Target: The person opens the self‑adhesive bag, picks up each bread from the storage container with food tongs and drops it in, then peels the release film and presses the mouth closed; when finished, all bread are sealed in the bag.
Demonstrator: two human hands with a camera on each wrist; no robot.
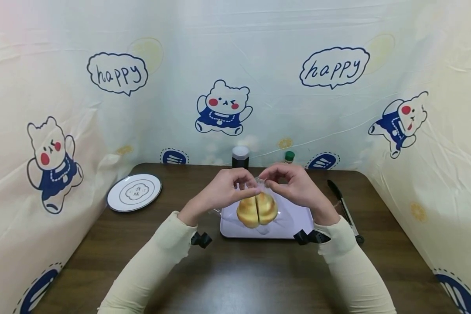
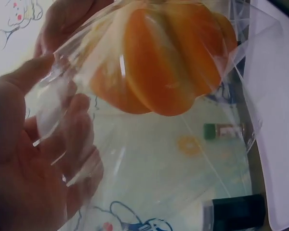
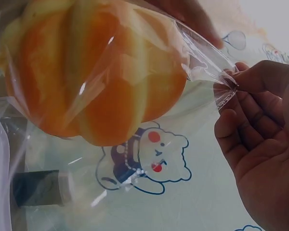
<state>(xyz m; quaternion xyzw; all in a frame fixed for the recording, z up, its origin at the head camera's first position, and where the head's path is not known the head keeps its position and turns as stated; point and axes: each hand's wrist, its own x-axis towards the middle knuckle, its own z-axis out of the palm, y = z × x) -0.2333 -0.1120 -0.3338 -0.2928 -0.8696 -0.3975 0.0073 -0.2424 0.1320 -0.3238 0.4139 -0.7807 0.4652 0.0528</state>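
A golden-brown bread roll (image 1: 247, 213), deeply grooved down its middle, sits inside a clear plastic bag (image 3: 207, 57). The bag hangs over the lilac tray (image 1: 298, 226). My left hand (image 1: 229, 187) pinches one side of the bag's upper edge between thumb and fingers. On the opposite side, my right hand (image 1: 292, 187) pinches the film near its corner; in the right wrist view the thumb and index finger (image 3: 243, 79) meet on the plastic. Both hands are above the bread, close together.
A white plate (image 1: 134, 192) with a dark rim lies at the left. Behind the tray stand a black bottle with a white cap (image 1: 240, 157) and a small green-capped bottle (image 1: 289, 157). At the right lies a long utensil (image 1: 349, 218), black at both ends and silver between.
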